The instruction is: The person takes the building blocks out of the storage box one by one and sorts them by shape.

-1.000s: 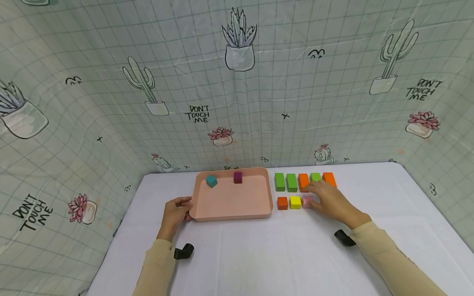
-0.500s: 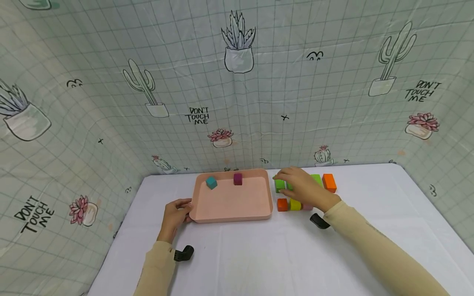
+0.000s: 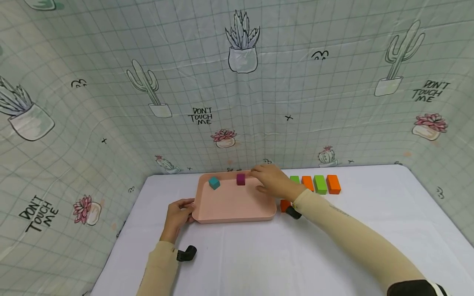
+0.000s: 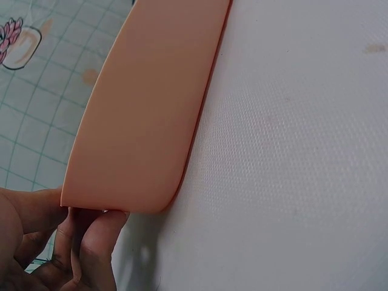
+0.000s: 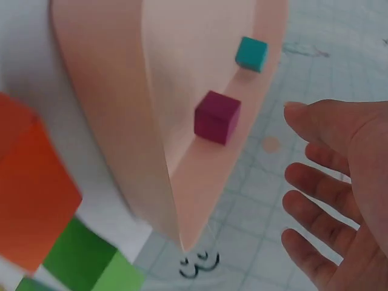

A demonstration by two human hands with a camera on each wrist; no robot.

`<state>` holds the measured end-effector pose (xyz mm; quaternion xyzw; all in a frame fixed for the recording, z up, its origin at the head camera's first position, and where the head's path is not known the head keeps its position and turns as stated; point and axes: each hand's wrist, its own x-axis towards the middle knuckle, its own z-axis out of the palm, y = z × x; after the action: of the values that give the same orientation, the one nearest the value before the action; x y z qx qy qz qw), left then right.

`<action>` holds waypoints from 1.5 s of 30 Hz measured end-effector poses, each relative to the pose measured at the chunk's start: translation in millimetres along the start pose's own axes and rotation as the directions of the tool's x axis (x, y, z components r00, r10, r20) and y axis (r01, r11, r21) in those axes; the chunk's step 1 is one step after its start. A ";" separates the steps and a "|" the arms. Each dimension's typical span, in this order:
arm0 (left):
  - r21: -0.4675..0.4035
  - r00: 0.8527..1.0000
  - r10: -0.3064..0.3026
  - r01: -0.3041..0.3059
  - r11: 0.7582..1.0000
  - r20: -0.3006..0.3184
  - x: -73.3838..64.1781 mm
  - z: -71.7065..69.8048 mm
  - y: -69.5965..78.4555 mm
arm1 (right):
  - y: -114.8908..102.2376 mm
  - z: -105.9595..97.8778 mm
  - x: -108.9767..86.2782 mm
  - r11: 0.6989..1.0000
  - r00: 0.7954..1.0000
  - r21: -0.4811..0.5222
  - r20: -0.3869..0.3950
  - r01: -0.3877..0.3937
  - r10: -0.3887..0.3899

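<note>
A pink rectangular tray (image 3: pixel 235 220) lies on the white table in the head view. At its left end my left hand (image 3: pixel 177 216) grips the wall near the front corner. In the left wrist view, the thumb and curled fingers (image 4: pixel 100 245) meet the tray's end. Inside the tray, along the back, sit a teal cube (image 3: pixel 214 183) and a purple cube (image 3: pixel 241 179). My right hand (image 3: pixel 274 181) hovers over the tray's back right corner, just right of the purple cube. Nothing is between its spread fingers and thumb in the right wrist view.
Right of the tray stand green blocks (image 3: pixel 320 185) and orange blocks (image 3: pixel 334 184) in a back row. An orange-red cube (image 3: pixel 284 205) shows in front; my right arm hides other blocks. A patterned cloth (image 3: pixel 237 102) hangs behind the table.
My right hand has swept left, from above the pink cube and back-row blocks to over the tray's right end. My left hand stays at the tray, and the cubes inside have not moved.
</note>
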<state>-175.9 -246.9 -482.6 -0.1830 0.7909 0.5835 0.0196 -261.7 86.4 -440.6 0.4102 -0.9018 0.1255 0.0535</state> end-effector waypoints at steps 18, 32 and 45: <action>0.013 1.000 0.000 0.000 1.000 -0.005 -0.8 2.9 3.2 | -3.1 22.5 46.6 0.996 0.975 -0.058 0.206 -0.074 0.085; 0.002 1.000 0.009 -0.009 1.000 0.007 -0.6 1.5 2.6 | -7.3 27.5 52.0 0.988 0.946 -0.045 0.282 -0.150 0.157; 0.004 1.000 0.010 -0.010 1.000 0.001 0.5 -0.7 -0.5 | -10.9 25.1 53.8 1.000 0.973 -0.010 0.230 -0.022 0.024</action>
<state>-176.1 -247.8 -482.9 -0.1786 0.7931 0.5821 0.0174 -288.8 33.7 -452.0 0.4113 -0.9070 0.0742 -0.0512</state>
